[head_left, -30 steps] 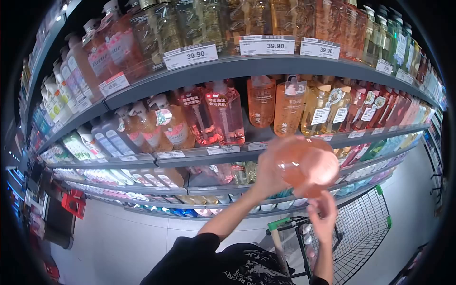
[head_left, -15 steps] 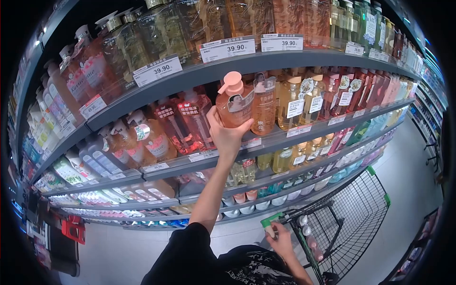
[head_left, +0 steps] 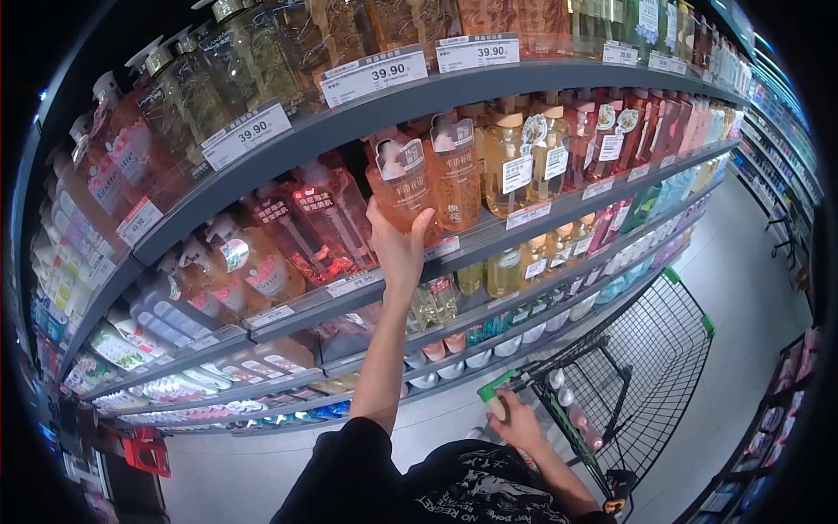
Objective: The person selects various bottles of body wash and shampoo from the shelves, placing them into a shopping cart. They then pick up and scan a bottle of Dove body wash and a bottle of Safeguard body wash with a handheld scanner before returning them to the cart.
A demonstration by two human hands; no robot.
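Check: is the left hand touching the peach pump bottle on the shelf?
Touching. Head view shows the left hand wrapped around the base of the peach pump bottle, fingers on its side.

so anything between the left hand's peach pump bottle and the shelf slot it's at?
Nothing visible. The left hand holds the peach bottle at the shelf edge, beside a matching bottle. The slot behind it is hidden. The right hand grips the cart handle.

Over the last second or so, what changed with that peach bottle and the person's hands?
The left hand lifted the peach pump bottle from in front of the chest up onto the shelf beside its twin, fingers wrapped round it throughout. The right hand dropped from under the bottle and took the cart handle. The cart stays beside the shelves.
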